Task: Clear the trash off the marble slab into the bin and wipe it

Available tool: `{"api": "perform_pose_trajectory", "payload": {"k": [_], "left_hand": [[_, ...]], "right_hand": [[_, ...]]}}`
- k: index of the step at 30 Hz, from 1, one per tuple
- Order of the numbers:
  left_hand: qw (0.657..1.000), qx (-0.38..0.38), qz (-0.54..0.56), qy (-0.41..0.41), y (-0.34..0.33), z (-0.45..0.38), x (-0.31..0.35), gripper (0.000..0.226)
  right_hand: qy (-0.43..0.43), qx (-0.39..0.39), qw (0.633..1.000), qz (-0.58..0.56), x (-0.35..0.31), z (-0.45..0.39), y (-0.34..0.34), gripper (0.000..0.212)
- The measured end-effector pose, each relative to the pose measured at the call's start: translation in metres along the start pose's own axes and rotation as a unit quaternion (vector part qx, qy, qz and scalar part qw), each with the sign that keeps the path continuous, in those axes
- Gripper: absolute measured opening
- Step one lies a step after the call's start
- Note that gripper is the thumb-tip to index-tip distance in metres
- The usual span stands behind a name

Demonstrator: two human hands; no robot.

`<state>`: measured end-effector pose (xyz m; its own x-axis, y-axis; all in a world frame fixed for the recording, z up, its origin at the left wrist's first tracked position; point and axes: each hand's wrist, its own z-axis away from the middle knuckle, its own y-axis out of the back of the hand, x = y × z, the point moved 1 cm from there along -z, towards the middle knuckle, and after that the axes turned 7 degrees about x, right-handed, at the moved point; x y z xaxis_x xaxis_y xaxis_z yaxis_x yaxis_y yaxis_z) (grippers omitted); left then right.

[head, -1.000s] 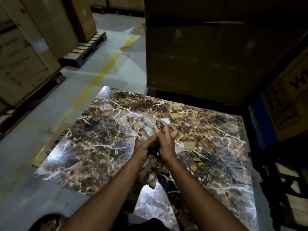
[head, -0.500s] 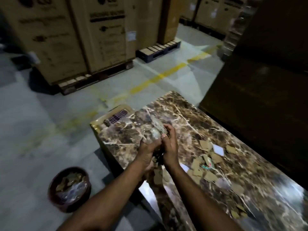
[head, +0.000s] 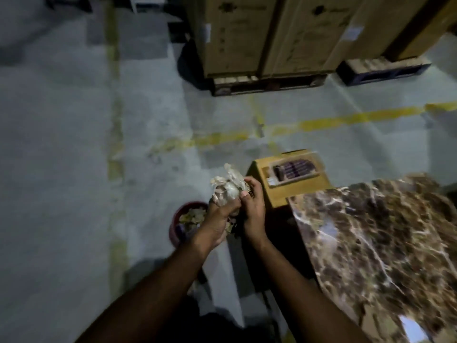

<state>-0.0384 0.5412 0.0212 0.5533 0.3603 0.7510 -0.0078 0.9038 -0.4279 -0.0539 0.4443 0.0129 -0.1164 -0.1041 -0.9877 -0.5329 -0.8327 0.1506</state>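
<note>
Both forearms reach out from the bottom of the view, and the two hands meet in front of the person, off the left edge of the marble slab [head: 376,243] and over bare floor. The left hand [head: 220,219] curls its fingers round the lower part of a crumpled wad of trash [head: 228,185], pale plastic and paper bunched together; the right hand [head: 252,209] presses in from the other side with thumb and fingers bent round the same wad. Just below and left of the hands the bin [head: 183,221], a dark red round tub, stands on the floor, already holding scraps. The slab's near-left corner lies just right of the right wrist, with a strip of shadowed floor between it and the bin. A tan carton [head: 289,184] sits against the slab's far-left end. Beyond that the concrete floor [head: 74,169] lies wide open to the left, crossed by worn yellow lines [head: 346,120]. Tall cardboard boxes [head: 272,33] on pallets close off the far side. Half a second ago the hands were over the slab's corner and the bin stood well off to the left; the wad is now nearly above the bin.
</note>
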Motion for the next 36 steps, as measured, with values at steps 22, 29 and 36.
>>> {"api": "perform_pose_trajectory", "payload": {"k": [22, 29, 36], "left_hand": [[0.845, 0.152, -0.512, 0.016, 0.337, -0.325, -0.298, 0.106], [0.765, 0.098, -0.631, -0.085, 0.364, -0.337, -0.339, 0.132], [0.64, 0.057, -0.763, -0.068, 0.368, -0.342, -0.377, 0.11]], "right_hand": [[-0.099, -0.336, 0.895, 0.278, 0.469, -0.078, -0.201, 0.064], [0.006, -0.376, 0.853, 0.361, 0.518, -0.083, -0.199, 0.092], [0.078, -0.483, 0.668, 0.562, 0.561, -0.093, -0.2, 0.087]]}}
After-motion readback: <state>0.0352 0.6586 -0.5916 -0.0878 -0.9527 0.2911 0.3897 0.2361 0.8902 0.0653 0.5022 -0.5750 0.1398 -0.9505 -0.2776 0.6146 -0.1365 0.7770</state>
